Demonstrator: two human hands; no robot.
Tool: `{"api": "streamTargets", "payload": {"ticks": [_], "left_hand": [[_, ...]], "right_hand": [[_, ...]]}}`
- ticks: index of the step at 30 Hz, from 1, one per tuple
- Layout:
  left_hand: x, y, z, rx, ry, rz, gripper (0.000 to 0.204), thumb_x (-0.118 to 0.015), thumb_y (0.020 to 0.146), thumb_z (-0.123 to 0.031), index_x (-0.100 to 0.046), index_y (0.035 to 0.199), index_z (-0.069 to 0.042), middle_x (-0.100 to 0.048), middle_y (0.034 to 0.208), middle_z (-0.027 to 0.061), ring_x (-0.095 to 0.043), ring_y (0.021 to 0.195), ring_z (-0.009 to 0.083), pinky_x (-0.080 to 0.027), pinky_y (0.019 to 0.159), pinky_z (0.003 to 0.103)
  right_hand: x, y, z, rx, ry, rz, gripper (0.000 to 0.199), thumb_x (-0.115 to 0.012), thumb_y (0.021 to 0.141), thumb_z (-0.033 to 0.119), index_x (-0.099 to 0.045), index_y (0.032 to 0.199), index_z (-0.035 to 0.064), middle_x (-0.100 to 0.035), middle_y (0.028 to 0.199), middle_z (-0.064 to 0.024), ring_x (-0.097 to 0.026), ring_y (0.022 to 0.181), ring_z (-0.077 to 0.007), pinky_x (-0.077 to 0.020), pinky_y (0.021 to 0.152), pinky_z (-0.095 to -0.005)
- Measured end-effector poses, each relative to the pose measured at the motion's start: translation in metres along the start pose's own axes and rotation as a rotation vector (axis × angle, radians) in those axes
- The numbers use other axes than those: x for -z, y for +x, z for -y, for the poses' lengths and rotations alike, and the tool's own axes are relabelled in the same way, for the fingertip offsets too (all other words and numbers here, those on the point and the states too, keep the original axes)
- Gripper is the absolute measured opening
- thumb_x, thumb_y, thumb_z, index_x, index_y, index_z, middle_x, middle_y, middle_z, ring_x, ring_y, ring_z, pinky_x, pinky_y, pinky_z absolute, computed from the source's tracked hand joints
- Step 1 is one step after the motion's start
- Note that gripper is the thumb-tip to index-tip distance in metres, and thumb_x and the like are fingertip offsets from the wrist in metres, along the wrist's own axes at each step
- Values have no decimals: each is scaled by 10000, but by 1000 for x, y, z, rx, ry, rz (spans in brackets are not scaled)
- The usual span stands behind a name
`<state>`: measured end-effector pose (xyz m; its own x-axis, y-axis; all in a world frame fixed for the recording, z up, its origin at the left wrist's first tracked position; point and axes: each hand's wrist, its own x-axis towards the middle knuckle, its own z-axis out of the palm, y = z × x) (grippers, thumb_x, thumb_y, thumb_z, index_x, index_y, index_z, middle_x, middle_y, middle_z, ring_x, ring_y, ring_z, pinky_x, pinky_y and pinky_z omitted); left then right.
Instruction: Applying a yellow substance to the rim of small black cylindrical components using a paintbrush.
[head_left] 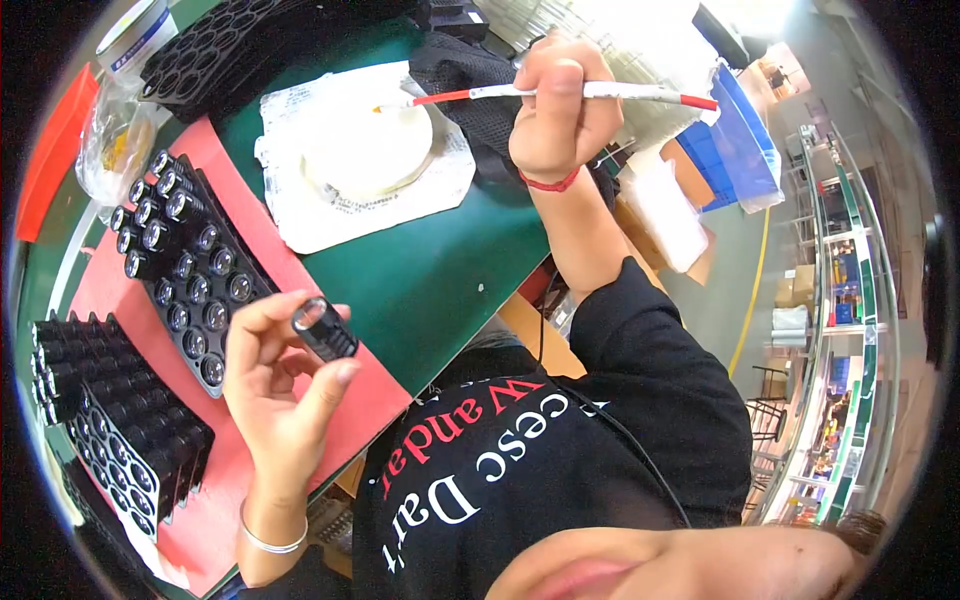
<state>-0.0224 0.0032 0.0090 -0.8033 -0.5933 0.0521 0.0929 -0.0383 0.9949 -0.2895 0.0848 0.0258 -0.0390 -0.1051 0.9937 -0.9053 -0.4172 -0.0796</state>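
My left hand (285,385) pinches a short black lens barrel (325,330) between thumb and fingers, its glass end tilted up. It is held over a pink mat (385,395). My right hand (568,105) is closed around a slim red-and-white stick like a fine brush (630,91). The stick's small orange-tinged tip reaches over a round white pad (370,155); whether it touches cannot be told. Beneath the pad lies a white printed sheet (440,195). Left of my left hand, a black tray (225,285) carries several similar lens barrels (180,205).
Black trays of barrels (140,440) are stacked at the near left, others (200,60) at the far left. A plastic bag (110,150) lies by a red bin (58,150). Black mesh cloth (470,85) borders the green table (470,265). Blue crates (725,150) stand beyond it.
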Motion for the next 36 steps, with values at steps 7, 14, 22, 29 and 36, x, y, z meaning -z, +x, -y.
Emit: {"api": "streamTargets", "payload": {"ticks": [7,14,22,29,36], "left_hand": [[0,1,2,75,-38,59,464,-687,638,-32,-422,1018,-31,-581,925,88,-539,750,67,-399,569,139],[-1,-2,2,154,-117,95,464,-689,613,15,-436,1002,3,-598,932,120,-555,711,68,-405,561,138],[7,2,5,210,-236,99,432,-687,623,-13,-455,986,8,-586,931,133,-556,780,104,-457,667,198],[7,4,5,274,-241,109,452,-687,631,-61,-453,1011,11,-580,907,118,-559,836,136,-454,705,217],[11,2,9,211,-330,61,456,-678,656,-167,-447,1012,-1,-586,895,140,-537,689,83,-421,531,156]], "right_hand": [[2,1,-1,-248,-27,-49,281,-457,815,151,-488,580,-1,-482,507,-67,-425,416,-122,-313,408,-231],[1,2,-3,-262,-13,9,269,-450,823,134,-497,594,0,-486,514,-59,-406,407,-117,-301,399,-229],[-3,1,-2,-307,-42,94,314,-390,861,208,-469,633,7,-456,563,-36,-325,442,-52,-238,415,-192],[2,6,-1,-419,72,187,263,-436,851,183,-501,655,20,-493,554,-33,-430,470,-117,-329,463,-228],[-7,8,-15,-768,434,-276,361,-315,892,258,-433,621,50,-406,548,-9,-344,476,-66,-257,445,-180]]}}
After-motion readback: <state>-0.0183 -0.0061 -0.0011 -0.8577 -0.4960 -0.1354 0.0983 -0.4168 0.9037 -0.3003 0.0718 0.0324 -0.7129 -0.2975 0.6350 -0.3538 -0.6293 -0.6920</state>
